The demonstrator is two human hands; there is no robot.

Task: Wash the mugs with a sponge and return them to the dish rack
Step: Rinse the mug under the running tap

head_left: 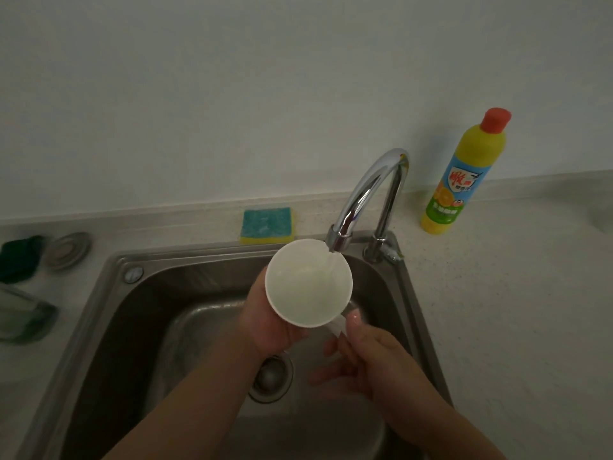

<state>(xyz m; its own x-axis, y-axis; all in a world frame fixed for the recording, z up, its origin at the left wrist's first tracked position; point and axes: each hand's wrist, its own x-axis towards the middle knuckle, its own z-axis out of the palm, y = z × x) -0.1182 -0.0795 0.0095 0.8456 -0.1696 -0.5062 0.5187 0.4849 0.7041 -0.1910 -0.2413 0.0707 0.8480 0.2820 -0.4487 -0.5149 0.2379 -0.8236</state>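
A white mug (pixel 306 287) is held over the steel sink (pixel 109 313), its mouth tilted up toward me. Water runs from the chrome faucet (pixel 368 197) into the mug at its far right rim. My left hand (pixel 268 322) cups the mug's body from below and the left. My right hand (pixel 368 356) grips the mug's handle at the lower right, thumb on top. A blue and yellow sponge (pixel 268 224) lies on the counter behind the sink, left of the faucet. No dish rack is in view.
A yellow dish soap bottle (pixel 464 174) with a red cap stands right of the faucet by the wall. A metal sink plug (pixel 68 250), a dark green scrubber (pixel 20 258) and a glass object (pixel 23 318) lie on the left counter. The drain (pixel 272 376) sits below my wrists.
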